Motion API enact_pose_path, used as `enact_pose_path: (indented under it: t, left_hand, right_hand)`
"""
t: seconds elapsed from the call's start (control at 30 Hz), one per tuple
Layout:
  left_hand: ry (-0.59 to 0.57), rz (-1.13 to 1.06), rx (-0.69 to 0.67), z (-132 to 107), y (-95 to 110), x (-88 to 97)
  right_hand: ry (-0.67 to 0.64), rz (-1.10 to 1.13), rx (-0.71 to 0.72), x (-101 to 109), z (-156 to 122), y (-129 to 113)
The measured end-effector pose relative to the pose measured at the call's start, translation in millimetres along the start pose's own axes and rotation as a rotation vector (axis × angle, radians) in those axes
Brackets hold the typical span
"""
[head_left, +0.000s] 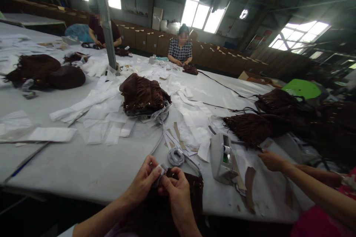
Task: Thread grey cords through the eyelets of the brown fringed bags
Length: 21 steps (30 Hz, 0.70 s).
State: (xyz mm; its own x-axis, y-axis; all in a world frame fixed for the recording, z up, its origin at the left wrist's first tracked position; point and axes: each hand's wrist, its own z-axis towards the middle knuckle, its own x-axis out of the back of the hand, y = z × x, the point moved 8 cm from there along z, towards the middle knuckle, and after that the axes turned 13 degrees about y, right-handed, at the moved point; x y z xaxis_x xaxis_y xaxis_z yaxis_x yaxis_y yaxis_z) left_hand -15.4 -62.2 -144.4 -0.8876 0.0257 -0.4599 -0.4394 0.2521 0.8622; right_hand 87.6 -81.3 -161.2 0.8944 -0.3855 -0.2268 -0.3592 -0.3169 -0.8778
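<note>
A dark brown bag (198, 187) leans against the table's front edge below me, partly covered by my forearms. Over it, my left hand (141, 182) is closed, pinching a small grey-and-white strip of wrapping (160, 173) between thumb and fingers. My right hand (178, 189) is close beside it with its fingers pressed together; what they grip is hidden behind them. Just beyond my hands lies a coiled grey strip (176, 156). Farther back sits a fringed brown bag (144, 94) with clear plastic about its base.
A grey tape dispenser (221, 159) stands to the right, near a co-worker's hand (271, 160). More brown bags (247, 126) are piled there. White paper sheets (97, 118) cover much of the table (122, 170). Two people work across it, one beside a metal post (107, 26).
</note>
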Motion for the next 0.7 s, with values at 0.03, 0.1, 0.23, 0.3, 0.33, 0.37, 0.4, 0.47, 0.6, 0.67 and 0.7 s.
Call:
enact_pose_path:
  t: [0.03,0.1,0.23,0.3,0.33,0.37,0.4,0.47,0.6,0.67,0.7]
  left_hand:
    - [-0.02,0.031,-0.02,-0.4,2.2,-0.4]
    - [-0.051,0.122,-0.068,0.0,7.3,0.5]
    - [-0.064,0.351,-0.181,3.3,17.6,8.7]
    - [-0.078,0.44,-0.211,4.1,19.7,12.1]
    - [-0.085,0.484,-0.22,4.2,19.9,13.2]
    - [-0.091,0.529,-0.227,4.1,19.9,14.0]
    - [-0.096,0.573,-0.236,4.0,20.0,14.3]
    - [-0.098,0.643,-0.262,4.5,22.5,13.2]
    - [-0.134,0.661,-0.269,10.3,34.4,3.4]
    - [-0.184,0.641,-0.234,15.7,40.2,-3.2]
    - [-0.199,0.634,-0.219,18.9,43.1,-5.2]
  right_hand:
    - [-0.006,-0.027,0.035,-1.0,-0.7,-3.7]
    - [-0.041,-0.12,0.104,-4.1,-2.6,-9.9]
    - [-0.102,-0.49,0.368,-6.6,-4.4,-24.7]
    - [-0.121,-0.702,0.661,-9.7,-8.4,-42.6]
    - [-0.141,-0.798,0.836,-13.3,-13.1,-52.5]
    - [-0.172,-0.888,1.011,-18.0,-19.1,-61.2]
    - [-0.208,-0.971,1.176,-23.0,-25.6,-68.3]
    - [-0.287,-1.111,1.461,-32.7,-37.5,-78.4]
    - [-0.484,-1.261,1.754,-49.5,-47.3,-86.3]
    - [-0.566,-1.317,1.775,-57.2,-44.5,-86.7]
    - [-0.588,-1.35,1.77,-60.9,-42.0,-86.7]
